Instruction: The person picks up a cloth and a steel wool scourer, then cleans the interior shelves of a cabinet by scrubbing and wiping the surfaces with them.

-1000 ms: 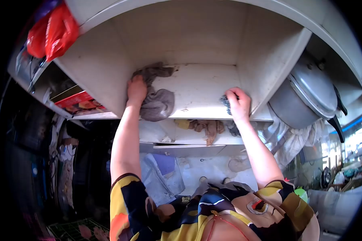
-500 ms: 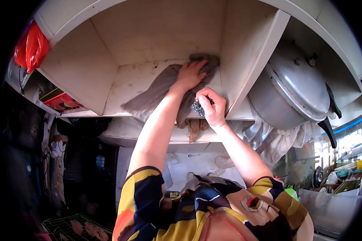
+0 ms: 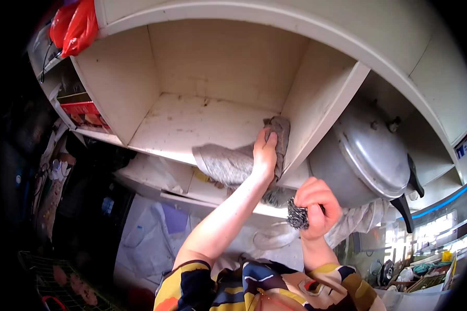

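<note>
My left hand (image 3: 265,154) presses a grey cloth (image 3: 223,161) onto the shelf floor, in the right corner beside the divider (image 3: 324,114). Its fingers are bent over the bunched part of the cloth, while the rest spreads left and hangs over the shelf's front edge. My right hand (image 3: 319,207) is closed around a steel wool scrubber (image 3: 298,213), held in front of the shelf and apart from it. Dark specks and stains mark the shelf floor (image 3: 176,122) left of the cloth.
A large metal pressure cooker (image 3: 368,155) with black handles fills the compartment on the right. At the upper left hangs a red plastic bag (image 3: 75,28). A red box (image 3: 85,115) lies in the left compartment. Pale cloth (image 3: 360,220) hangs below the cooker.
My left hand has drawn the cloth toward the shelf's front right corner. My right hand, with the scrubber, has moved right and back from the shelf edge. The view has shifted.
</note>
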Demonstrator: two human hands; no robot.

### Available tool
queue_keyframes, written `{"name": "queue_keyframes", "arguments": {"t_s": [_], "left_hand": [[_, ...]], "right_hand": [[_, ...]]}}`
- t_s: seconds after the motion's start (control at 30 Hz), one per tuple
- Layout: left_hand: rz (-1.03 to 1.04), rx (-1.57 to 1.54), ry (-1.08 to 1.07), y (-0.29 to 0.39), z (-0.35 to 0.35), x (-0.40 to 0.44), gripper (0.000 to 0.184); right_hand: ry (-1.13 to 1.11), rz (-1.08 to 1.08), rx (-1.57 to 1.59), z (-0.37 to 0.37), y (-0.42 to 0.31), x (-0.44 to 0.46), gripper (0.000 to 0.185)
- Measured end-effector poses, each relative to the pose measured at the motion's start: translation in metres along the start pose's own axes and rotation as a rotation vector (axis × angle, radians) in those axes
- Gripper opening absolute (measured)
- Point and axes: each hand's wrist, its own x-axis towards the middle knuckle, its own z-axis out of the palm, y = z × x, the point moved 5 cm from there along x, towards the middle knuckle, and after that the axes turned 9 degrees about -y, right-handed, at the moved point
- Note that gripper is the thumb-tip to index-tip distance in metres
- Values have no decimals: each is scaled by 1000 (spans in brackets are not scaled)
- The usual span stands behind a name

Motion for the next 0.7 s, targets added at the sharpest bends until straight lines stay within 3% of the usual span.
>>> {"name": "queue_keyframes", "arguments": {"t_s": [0.07, 0.1, 0.23, 0.3, 0.37, 0.53, 0.7], "left_hand": [[4, -306, -52, 17, 17, 8, 40], [22, -315, -80, 37, 27, 16, 40], [461, -374, -401, 167, 80, 32, 48], [431, -412, -505, 186, 92, 46, 51], [385, -443, -606, 183, 96, 41, 54], [363, 192, -606, 106, 49, -12, 59], [335, 256, -666, 56, 13, -52, 62]], "right_hand": [[45, -10, -31, -5, -11, -1, 15], [86, -6, -66, -9, -14, 1, 17], [191, 1, -161, -10, -27, 4, 21], [207, -10, -202, -9, -33, 5, 20], [232, -9, -279, -7, -39, 5, 19], [320, 16, -363, -6, -52, 2, 17], [338, 7, -407, -4, -59, 0, 16]]}}
